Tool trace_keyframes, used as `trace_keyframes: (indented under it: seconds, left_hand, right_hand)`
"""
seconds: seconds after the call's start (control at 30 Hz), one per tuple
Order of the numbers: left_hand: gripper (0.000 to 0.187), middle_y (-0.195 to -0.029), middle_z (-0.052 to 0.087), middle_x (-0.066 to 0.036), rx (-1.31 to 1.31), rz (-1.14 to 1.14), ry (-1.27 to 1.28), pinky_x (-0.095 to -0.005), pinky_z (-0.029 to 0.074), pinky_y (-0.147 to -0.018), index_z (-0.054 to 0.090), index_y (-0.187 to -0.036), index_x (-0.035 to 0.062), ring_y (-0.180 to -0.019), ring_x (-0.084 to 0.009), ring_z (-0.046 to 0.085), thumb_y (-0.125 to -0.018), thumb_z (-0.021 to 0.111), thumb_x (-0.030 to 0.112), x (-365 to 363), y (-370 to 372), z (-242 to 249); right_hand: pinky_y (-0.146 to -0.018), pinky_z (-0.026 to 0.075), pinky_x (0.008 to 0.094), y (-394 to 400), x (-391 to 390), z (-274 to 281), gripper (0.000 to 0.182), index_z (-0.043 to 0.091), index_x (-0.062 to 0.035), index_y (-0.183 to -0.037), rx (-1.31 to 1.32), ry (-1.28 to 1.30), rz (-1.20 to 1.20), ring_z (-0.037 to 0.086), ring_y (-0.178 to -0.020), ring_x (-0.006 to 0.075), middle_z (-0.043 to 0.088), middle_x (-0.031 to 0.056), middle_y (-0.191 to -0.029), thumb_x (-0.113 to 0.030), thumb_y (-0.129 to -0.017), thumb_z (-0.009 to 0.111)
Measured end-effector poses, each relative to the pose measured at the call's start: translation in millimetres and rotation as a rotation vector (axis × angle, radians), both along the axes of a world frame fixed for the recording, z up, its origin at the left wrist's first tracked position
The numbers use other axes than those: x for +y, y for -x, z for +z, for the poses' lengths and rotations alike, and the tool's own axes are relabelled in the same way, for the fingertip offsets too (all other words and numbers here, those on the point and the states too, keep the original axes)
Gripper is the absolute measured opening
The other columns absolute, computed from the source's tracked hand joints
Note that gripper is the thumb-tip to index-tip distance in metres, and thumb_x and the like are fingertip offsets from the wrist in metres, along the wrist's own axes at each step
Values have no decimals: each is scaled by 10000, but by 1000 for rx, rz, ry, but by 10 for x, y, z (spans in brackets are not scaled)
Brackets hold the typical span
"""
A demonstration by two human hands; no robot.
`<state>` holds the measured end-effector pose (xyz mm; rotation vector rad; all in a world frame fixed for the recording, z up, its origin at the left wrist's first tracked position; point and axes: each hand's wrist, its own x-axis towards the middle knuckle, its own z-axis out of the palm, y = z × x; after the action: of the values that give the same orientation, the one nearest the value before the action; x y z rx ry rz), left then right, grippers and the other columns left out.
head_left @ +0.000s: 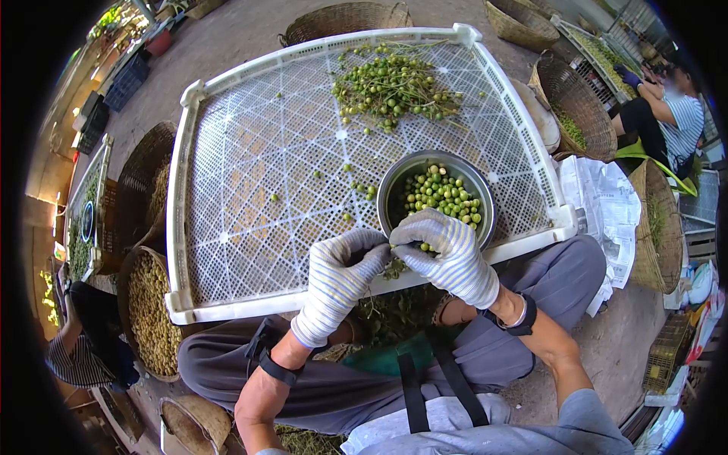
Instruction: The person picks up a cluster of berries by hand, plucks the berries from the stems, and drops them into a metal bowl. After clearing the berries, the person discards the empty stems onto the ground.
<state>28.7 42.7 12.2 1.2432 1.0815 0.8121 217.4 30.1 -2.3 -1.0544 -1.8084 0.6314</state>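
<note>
A steel bowl [384, 189] rests on the near right part of a white mesh tray [258, 220], holding many round green berries [447, 193]. My left hand [345, 277], in a striped knit glove, is closed with thumb and fingertips pinched just left of the bowl. My right hand [447, 246], gloved the same way, pinches at the bowl's near rim. Between them a small sprig of green berries [394, 268] hangs near the tray's edge, partly hidden by the fingers. At the tray's far side lies a heap of berry sprigs [390, 87].
Several loose berries [364, 189] dot the mesh. Leafy stems [394, 315] lie below, between my legs. A basket of pale round fruit [149, 315] stands left; newspaper [603, 212] lies right. People sit at the far right [682, 114] and left [80, 341].
</note>
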Motion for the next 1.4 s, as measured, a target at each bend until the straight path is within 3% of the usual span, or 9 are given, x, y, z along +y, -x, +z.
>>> trace_keyframes:
  seconds: [0.5,0.57,0.63,0.67,0.8,0.93,1.17,1.23,1.4]
  left_hand:
    - [144,-723,618,36,-235,9,238,-187,370,-550,705,-931,26,-602,-29,477,-869,713,155,87,75,-12]
    - [163,-725,618,42,-202,12,209,-185,375,-556,707,-943,30,-609,-23,479,-875,714,178,119,114,15]
    - [165,-723,619,41,-198,13,205,-184,377,-559,709,-950,33,-612,-20,484,-878,712,182,129,128,16]
    - [168,-726,621,39,-202,3,202,-185,381,-561,708,-950,32,-615,-22,489,-877,713,184,133,129,13]
    - [166,-756,636,26,-223,-26,186,-187,422,-590,700,-967,26,-633,-29,509,-881,711,168,97,78,29]
    - [158,-825,668,6,-178,-66,150,-195,480,-669,687,-983,19,-699,-42,568,-890,705,145,79,88,36]
    - [139,-813,672,7,-100,-70,69,-204,484,-662,693,-973,-3,-717,-36,572,-873,716,91,84,84,82]
    - [114,-768,668,9,211,-166,-79,-209,482,-637,705,-928,-19,-700,-28,559,-851,730,61,83,92,138]
    - [109,-739,662,3,275,-142,-228,-211,478,-613,705,-911,-28,-685,-26,555,-848,732,57,103,99,114]
  right_hand:
    - [-760,520,233,-159,66,98,152,653,16,-990,657,431,-93,610,-855,70,652,29,-938,44,-843,680]
    - [-789,527,287,-285,158,71,173,658,6,-1019,572,396,-136,644,-872,142,665,71,-969,13,-848,678]
    - [-833,516,345,-344,234,145,215,663,-17,-1066,-60,-50,-224,656,-909,245,670,126,-981,-40,-852,675]
    - [-866,499,386,-345,256,139,250,660,-32,-1103,-110,-92,-175,643,-954,310,662,162,-1004,-97,-862,667]
    - [-862,500,374,-175,127,100,255,645,-3,-1115,18,245,155,643,-961,284,658,154,-1046,-123,-890,640]
    - [-807,509,326,-64,-10,2,271,645,6,-1105,151,529,159,647,-876,201,671,124,-952,-136,-878,683]
    - [-743,499,305,-88,31,61,147,636,2,-1026,120,343,82,629,-794,163,645,94,-860,-90,-912,637]
    - [-743,499,306,-56,15,-7,144,631,-1,-1029,156,357,97,627,-792,162,639,91,-855,-88,-915,630]
    - [-749,498,311,-57,-10,38,132,617,-6,-1039,203,470,114,619,-822,152,636,86,-872,-84,-933,603]
